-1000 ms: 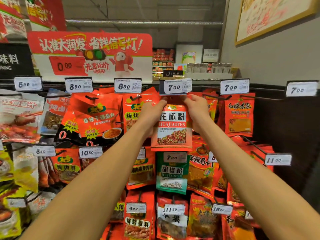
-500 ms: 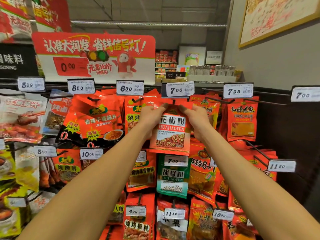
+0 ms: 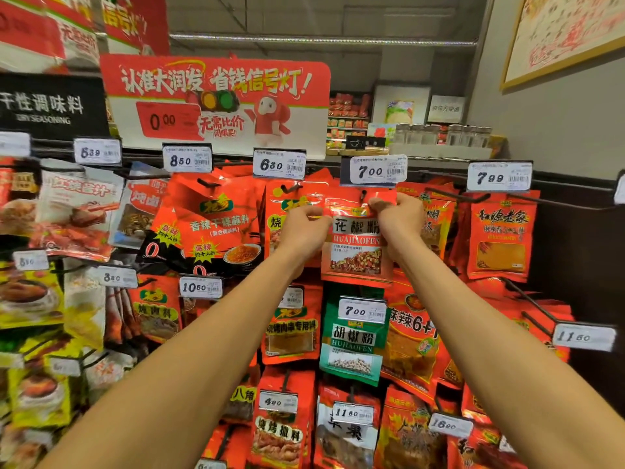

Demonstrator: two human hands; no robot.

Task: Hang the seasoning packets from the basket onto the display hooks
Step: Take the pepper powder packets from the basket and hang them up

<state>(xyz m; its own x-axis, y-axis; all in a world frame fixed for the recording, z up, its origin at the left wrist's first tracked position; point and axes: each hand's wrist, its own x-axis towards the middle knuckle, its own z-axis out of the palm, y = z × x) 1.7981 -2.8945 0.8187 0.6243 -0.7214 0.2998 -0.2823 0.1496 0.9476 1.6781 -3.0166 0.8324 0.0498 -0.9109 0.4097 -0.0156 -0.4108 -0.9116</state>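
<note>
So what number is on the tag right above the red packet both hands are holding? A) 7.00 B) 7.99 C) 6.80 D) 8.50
A: the price tag right above the red huajiaofen packet, held by the left hand and right hand, reads 7.00.

Red promotional sign stands above the rack. Black dry-seasoning sign at left. Glass jars line a far shelf.

Two bare forearms, no sleeves in view, left grip and right grip ungloved
</note>
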